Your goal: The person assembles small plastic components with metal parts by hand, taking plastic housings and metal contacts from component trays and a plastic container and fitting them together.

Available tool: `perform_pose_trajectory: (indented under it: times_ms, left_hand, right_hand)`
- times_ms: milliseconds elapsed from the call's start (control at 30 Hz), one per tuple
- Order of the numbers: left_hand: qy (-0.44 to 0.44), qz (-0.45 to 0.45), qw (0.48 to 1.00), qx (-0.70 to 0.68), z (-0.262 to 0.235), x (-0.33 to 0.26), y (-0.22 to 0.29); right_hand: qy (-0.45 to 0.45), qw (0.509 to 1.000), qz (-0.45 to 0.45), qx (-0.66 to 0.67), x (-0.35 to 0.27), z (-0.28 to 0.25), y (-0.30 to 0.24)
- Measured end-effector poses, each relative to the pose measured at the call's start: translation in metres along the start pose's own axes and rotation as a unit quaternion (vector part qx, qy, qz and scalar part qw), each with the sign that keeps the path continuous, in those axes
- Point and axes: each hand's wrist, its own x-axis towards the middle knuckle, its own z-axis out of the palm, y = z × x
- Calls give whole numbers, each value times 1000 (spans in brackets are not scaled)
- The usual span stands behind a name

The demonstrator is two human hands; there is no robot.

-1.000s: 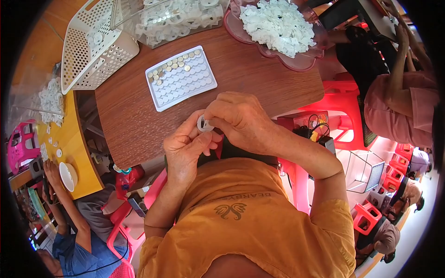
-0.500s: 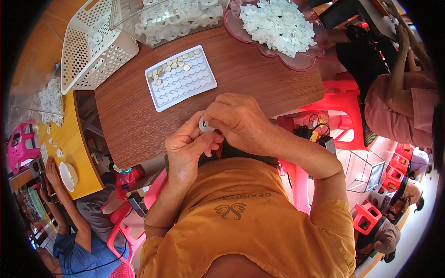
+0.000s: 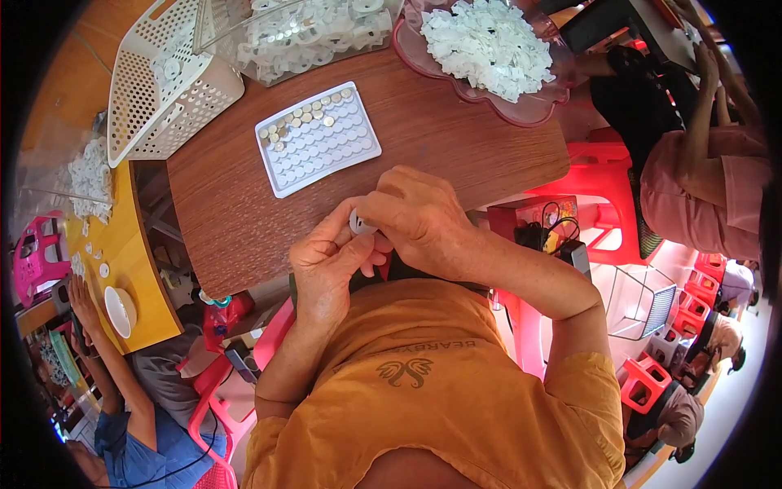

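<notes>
A small round white plastic piece (image 3: 359,222) with a dark mark is between my two hands, just off the near edge of the brown table. My left hand (image 3: 324,259) pinches it between thumb and fingers. From the right, my right hand (image 3: 419,213) curls over it with fingertips pressed at its side; those fingertips are partly hidden. Beyond my hands lies a shallow white tray (image 3: 330,167) with rows of round pockets. Several small metallic discs (image 3: 314,108) sit along its far and left part.
A clear bin of white plastic parts (image 3: 314,45), a perforated basket (image 3: 191,106) and a pink scalloped bowl (image 3: 464,94) heaped with white pieces line the far side of the brown table (image 3: 220,204). At left, a co-worker's hand (image 3: 84,306) rests by a white bowl (image 3: 120,312).
My right hand has shifted and turned slightly around the white piece. My left hand stays nearly still. At left, the co-worker's hand has moved a little on the yellow table.
</notes>
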Motion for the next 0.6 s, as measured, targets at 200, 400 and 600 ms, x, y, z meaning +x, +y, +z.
perform_pose_trajectory:
  times_ms: [200,400,600]
  left_hand:
    - [1,-3,1000,-16,1,0,1]
    - [18,-9,998,-62,2,1,1]
    - [25,-2,999,-33,-1,1,-4]
  right_hand:
    - [21,1000,5,-23,-4,2,-2]
    - [76,997,-8,-14,-8,13,-1]
    - [92,995,23,24,-11,15,-2]
